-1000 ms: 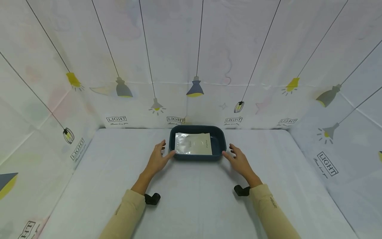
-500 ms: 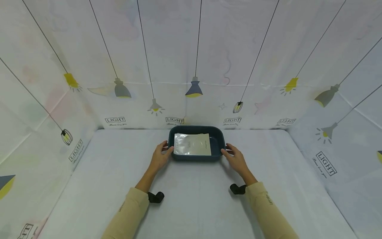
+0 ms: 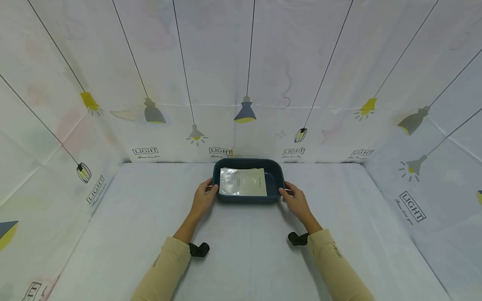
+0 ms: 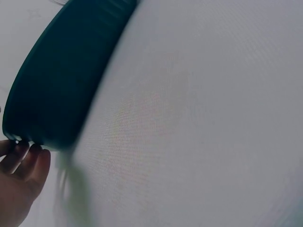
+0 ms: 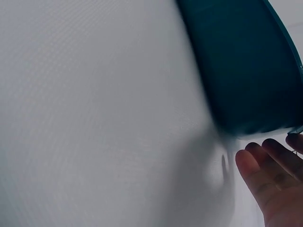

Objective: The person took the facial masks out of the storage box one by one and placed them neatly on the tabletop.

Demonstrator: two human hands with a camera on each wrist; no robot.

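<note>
A dark teal plastic storage bin stands at the far middle of the table. Inside it, towards the left, lies a flat cream and silver foil pouch, with the edge of another just showing beneath. My left hand holds the bin's left end, thumb at the rim. At the opposite end, my right hand holds it likewise. The left wrist view has the bin's outer wall with fingertips against its end. In the right wrist view, several fingers lie just below the bin's end, one reaching the rim.
A white cloth covers the table. White curtains printed with lamps close off the back and both sides, the back one just behind the bin. Each wrist wears a black camera mount.
Both hands have moved inward, from just beside the bin to contact with its ends. The bin and pouch keep their place on the table.
</note>
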